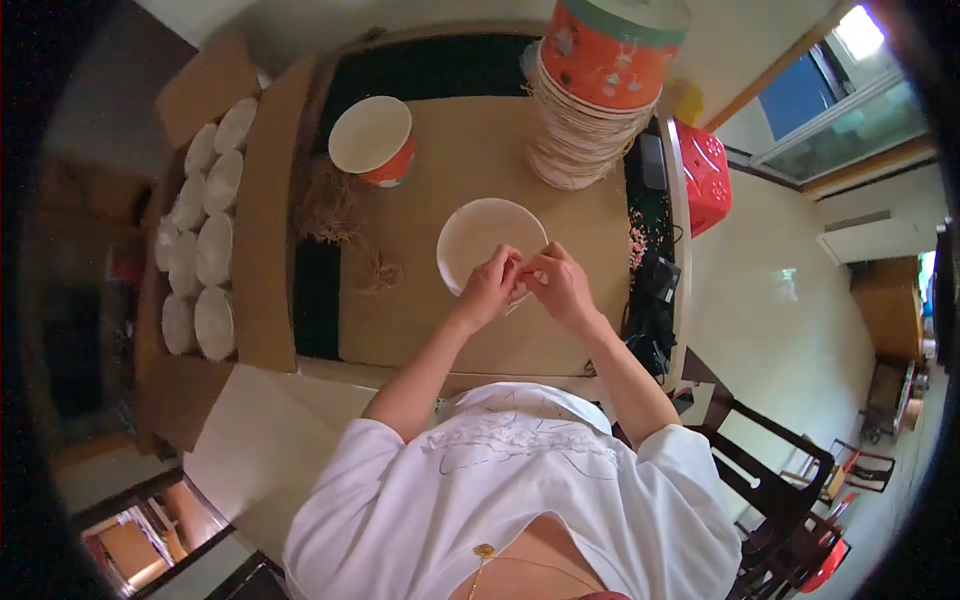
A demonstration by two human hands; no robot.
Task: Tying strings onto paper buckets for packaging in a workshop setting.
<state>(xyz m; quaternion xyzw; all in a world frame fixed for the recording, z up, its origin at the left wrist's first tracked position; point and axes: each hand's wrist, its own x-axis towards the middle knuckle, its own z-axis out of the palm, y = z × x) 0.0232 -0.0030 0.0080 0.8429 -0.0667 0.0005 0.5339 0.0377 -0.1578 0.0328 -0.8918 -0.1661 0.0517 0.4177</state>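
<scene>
From where I'm standing, the left hand (492,285) and right hand (562,288) are meeting over the near rim of the white paper tub (485,225), which is sitting mouth-up on the brown cardboard (420,330). Fingers on both are curling in, tips bunching close together; can't tell if they're fully closed or gripping anything (too tiny from here, tbh). IMO it's fine fingertip work at the rim, so it's best to be resting the wrists low, moving both thumbs evenly & not denting the paper wall. Loose strands (335,210) are lying off to the left, well apart from the tub, btw.
</scene>
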